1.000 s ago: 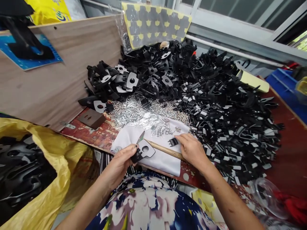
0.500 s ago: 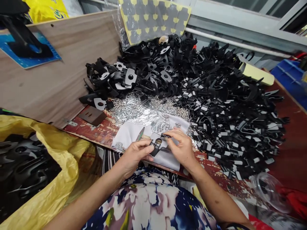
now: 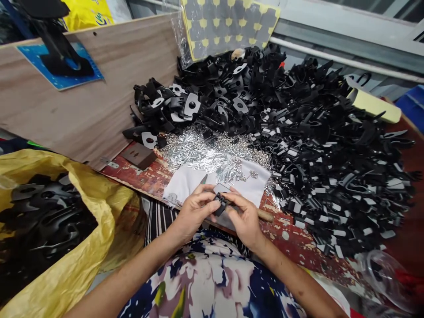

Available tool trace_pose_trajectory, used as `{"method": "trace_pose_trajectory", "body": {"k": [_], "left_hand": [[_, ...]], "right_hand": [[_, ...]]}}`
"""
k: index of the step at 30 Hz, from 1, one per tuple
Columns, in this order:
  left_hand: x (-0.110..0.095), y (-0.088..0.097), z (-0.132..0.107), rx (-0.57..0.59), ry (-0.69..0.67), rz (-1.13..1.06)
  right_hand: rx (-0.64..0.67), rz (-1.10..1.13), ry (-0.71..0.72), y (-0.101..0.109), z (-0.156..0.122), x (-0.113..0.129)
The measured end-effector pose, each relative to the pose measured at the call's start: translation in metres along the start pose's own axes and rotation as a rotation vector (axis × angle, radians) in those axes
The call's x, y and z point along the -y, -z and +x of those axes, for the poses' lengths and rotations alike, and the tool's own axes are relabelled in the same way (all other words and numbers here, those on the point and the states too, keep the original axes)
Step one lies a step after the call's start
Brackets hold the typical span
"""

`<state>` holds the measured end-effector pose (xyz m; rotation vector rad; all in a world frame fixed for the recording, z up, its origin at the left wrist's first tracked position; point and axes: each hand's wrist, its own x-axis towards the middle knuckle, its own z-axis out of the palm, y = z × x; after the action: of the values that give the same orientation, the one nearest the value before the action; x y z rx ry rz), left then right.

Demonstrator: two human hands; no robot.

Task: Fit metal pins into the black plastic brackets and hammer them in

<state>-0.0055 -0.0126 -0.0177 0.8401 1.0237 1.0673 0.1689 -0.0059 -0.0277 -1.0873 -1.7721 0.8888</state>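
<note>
My left hand (image 3: pixel 196 206) and my right hand (image 3: pixel 244 215) meet over a white cloth (image 3: pixel 185 183) at the bench's near edge. Both pinch a small black plastic clip part (image 3: pixel 220 204) with a pale metal plate, held between the fingertips. A thin green-grey blade tip (image 3: pixel 203 179) pokes up behind my left fingers. A wooden handle (image 3: pixel 265 215) sticks out to the right from under my right hand. Just beyond the cloth lies a heap of small silver pins (image 3: pixel 205 152).
A big pile of black clip parts (image 3: pixel 308 132) covers the red bench (image 3: pixel 298 238) behind and to the right. A yellow bag (image 3: pixel 79 247) with black parts sits at my left. A wooden board (image 3: pixel 92 101) stands at the left back. A clear plastic container (image 3: pixel 384 269) lies at the right.
My right hand left the cloth with a small black piece and came to my left hand; both now grip the clip together, closer to my body. The view shifted slightly left.
</note>
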Motion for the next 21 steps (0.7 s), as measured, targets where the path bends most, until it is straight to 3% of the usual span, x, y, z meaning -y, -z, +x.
{"method": "trace_pose_trajectory", "body": {"k": [2,4,9,12,15,17,19,21], "left_hand": [[0.003,0.008,0.000,0.023,0.008,0.054],[0.006,0.014,0.000,0.059,0.038,0.061],[0.006,0.021,0.000,-0.026,0.074,-0.022],[0.004,0.019,-0.001,-0.039,0.110,-0.002],[0.006,0.019,-0.001,-0.032,0.125,0.044],[0.010,0.021,0.001,-0.034,0.076,0.101],[0.013,0.023,0.005,-0.044,-0.052,0.235],[0.013,0.023,0.009,-0.052,-0.244,0.479]], "right_hand": [[0.147,0.047,-0.052,0.007,0.004,-0.006],[0.257,-0.045,-0.024,0.020,0.014,-0.014],[0.066,-0.805,0.146,0.052,0.051,-0.041],[0.109,-0.983,0.213,0.055,0.063,-0.055],[0.057,-0.824,0.218,0.059,0.067,-0.062],[0.010,-0.522,0.086,0.065,0.069,-0.064],[0.020,-0.228,-0.086,0.071,0.070,-0.061],[0.108,-0.022,-0.238,0.075,0.069,-0.054]]}}
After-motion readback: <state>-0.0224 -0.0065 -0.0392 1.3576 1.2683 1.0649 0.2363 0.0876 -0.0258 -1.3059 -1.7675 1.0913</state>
